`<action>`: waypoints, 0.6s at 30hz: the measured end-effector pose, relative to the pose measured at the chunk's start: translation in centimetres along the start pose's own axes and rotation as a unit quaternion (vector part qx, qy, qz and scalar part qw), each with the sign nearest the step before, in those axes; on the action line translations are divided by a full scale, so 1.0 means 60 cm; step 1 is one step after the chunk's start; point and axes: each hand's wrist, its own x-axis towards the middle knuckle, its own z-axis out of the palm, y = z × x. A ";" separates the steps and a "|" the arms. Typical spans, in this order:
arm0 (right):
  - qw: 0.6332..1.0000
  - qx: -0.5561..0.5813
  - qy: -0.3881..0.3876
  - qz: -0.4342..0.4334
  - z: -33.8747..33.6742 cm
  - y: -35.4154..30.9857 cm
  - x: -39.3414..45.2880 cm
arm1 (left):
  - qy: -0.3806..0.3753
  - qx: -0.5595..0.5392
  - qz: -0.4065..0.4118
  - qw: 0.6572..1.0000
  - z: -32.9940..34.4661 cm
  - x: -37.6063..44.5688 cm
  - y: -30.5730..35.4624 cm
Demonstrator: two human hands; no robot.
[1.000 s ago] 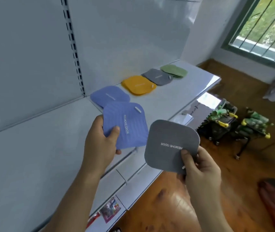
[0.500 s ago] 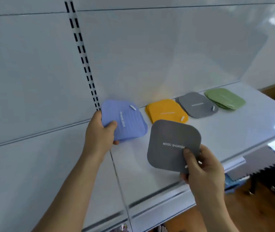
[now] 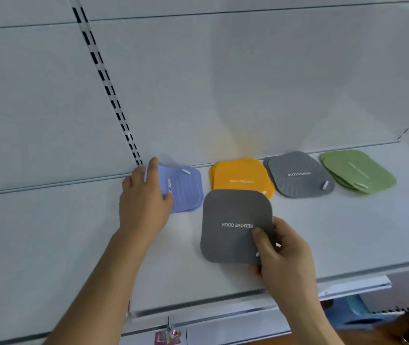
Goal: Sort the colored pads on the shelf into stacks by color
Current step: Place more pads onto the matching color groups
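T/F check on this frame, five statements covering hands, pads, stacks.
1. The right hand holds a gray pad. True.
2. The left hand is on the orange stack. False: it holds the blue pad at the blue stack.
3. Four colors lie along the shelf: blue, orange, gray, green. True.
4. The green stack sits leftmost. False: it is rightmost.
5. The held gray pad already lies on the gray stack. False: it is in front of the orange stack, in the hand.
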 end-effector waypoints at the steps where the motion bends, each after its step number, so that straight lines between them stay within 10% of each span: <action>1: 1.000 -0.011 -0.002 -0.008 -0.002 0.000 -0.002 | 0.007 0.018 0.011 1.000 0.003 -0.004 -0.003; 18: 0.968 -0.203 0.146 -0.029 -0.198 0.007 -0.015 | 0.007 -0.075 0.243 0.967 0.070 -0.225 0.165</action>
